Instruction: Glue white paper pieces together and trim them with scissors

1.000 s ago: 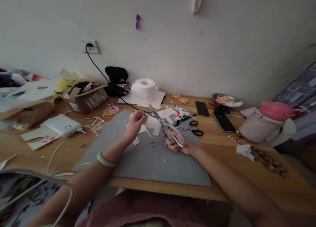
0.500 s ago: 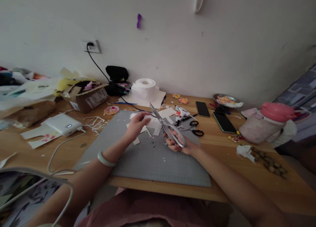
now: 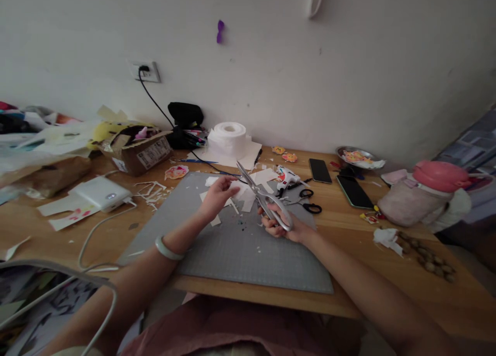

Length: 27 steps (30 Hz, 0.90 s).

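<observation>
My right hand [image 3: 277, 222] is wrapped round the handles of large silver scissors [image 3: 264, 197], whose blades point up and away to the left. Opposite it, my left hand [image 3: 219, 195] is closed in a pinch at the edge of a piece of white paper [image 3: 243, 191], close to the blades. How much of that paper the fingers cover is hidden. Under both hands lies a grey cutting mat [image 3: 232, 258] with white paper scraps on it. Smaller black-handled scissors [image 3: 311, 207] rest to the right, beside a white glue gun [image 3: 287, 178].
Behind the mat stands a white roll [image 3: 228, 141] on paper sheets. A cardboard box [image 3: 135, 152] and a white power bank [image 3: 104, 193] with a cable are on the left. Two phones [image 3: 353, 190], a metal bowl [image 3: 358, 157] and a pink-lidded container [image 3: 414, 201] are on the right.
The whole view has shifted very slightly. Both hands keep nearly the same pose, with the scissors still in the right hand.
</observation>
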Available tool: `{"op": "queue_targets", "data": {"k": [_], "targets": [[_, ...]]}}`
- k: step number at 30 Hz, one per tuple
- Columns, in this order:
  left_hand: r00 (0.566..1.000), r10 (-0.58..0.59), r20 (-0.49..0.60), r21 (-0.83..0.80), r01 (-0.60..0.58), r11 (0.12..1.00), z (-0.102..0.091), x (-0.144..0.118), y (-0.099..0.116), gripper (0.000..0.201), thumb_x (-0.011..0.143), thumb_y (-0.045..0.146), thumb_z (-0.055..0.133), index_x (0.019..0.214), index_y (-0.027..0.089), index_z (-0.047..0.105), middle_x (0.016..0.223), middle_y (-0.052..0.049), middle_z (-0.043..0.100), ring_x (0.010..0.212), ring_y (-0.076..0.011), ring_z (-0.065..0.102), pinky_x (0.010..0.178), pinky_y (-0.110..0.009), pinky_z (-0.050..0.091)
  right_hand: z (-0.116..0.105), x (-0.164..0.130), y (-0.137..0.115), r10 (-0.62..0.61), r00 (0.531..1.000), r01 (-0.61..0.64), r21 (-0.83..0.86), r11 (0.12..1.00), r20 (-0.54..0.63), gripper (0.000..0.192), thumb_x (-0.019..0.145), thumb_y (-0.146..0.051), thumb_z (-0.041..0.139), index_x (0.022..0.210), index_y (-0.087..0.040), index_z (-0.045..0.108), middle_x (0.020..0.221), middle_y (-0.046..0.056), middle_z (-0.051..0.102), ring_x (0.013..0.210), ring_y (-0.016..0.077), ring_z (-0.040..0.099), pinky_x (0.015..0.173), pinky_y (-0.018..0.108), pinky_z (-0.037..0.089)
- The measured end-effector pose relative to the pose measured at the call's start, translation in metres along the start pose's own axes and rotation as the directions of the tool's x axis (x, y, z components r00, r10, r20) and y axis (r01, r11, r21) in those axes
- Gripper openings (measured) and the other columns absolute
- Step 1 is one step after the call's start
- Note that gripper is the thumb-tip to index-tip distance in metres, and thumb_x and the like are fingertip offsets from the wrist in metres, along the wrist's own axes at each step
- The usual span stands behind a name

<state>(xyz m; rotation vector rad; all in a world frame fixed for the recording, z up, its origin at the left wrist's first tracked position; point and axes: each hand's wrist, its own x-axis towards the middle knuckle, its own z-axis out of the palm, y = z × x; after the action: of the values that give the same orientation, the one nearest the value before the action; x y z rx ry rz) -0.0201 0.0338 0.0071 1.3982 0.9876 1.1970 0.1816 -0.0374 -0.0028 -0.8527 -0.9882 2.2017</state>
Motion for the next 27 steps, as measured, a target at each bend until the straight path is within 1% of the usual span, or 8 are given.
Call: {"op": "queue_targets", "data": {"k": [5,9,15,21,27], "targets": [[1.000,0.007,0.023,0.010,-0.007,1.000,-0.0002,-0.0012,-0.0001,0.028,0.065,0.026,0.065,0.090,0.018,0.054,0.065,0.004,0.058,0.061,-0.0118,0.055,0.060,-0.025,0.042,-0.0005,0.0005,0.0002,0.011,1.000,-0.010,0.008,1.000,-0.026,0.028,0.081,-0.047,0.049,0.084,-0.020,0.045,0.049,-0.011,0.030,0.034,0.0027,0.017,0.037,0.018,0.005],[0.999,0.013,0.037,0.030,-0.014,0.999,0.0003,-0.0024,0.0002,0.025,0.066,0.024,0.062,0.089,0.018,0.054,0.064,0.004,0.056,0.060,-0.0113,0.052,0.058,-0.025,0.040,-0.0004,0.0007,0.0006,-0.005,1.000,0.005,0.001,1.000,-0.026,0.030,0.080,-0.049,0.052,0.084,-0.020,0.045,0.049,-0.011,0.030,0.034,0.0024,0.017,0.037,0.018,0.005],[1.000,0.019,0.013,0.024,-0.019,1.000,0.0019,-0.0011,-0.0018,0.024,0.067,0.022,0.058,0.090,0.019,0.051,0.071,0.002,0.058,0.066,-0.0126,0.055,0.062,-0.026,0.042,-0.0007,0.0004,0.0001,0.002,0.999,-0.002,0.004,1.000,-0.035,0.031,0.080,-0.049,0.051,0.084,-0.019,0.045,0.048,-0.011,0.031,0.034,0.0024,0.017,0.037,0.017,0.006],[1.000,0.014,-0.018,-0.020,-0.014,1.000,0.0011,0.0011,-0.0046,0.028,0.064,0.024,0.062,0.088,0.019,0.048,0.071,0.003,0.058,0.067,-0.0126,0.056,0.063,-0.026,0.043,0.0003,0.0004,-0.0017,0.008,0.999,-0.007,0.010,1.000,-0.034,0.030,0.077,-0.048,0.052,0.082,-0.020,0.044,0.047,-0.012,0.032,0.032,0.0023,0.019,0.035,0.016,0.008],[1.000,-0.009,0.001,-0.020,0.009,1.000,0.0011,0.0005,-0.0047,0.029,0.064,0.027,0.064,0.084,0.021,0.044,0.070,0.003,0.059,0.063,-0.0114,0.056,0.061,-0.025,0.044,0.0010,0.0009,-0.0025,0.014,0.999,-0.013,0.021,1.000,-0.052,0.029,0.079,-0.048,0.050,0.082,-0.020,0.043,0.046,-0.012,0.032,0.031,0.0025,0.019,0.035,0.015,0.007]]}}
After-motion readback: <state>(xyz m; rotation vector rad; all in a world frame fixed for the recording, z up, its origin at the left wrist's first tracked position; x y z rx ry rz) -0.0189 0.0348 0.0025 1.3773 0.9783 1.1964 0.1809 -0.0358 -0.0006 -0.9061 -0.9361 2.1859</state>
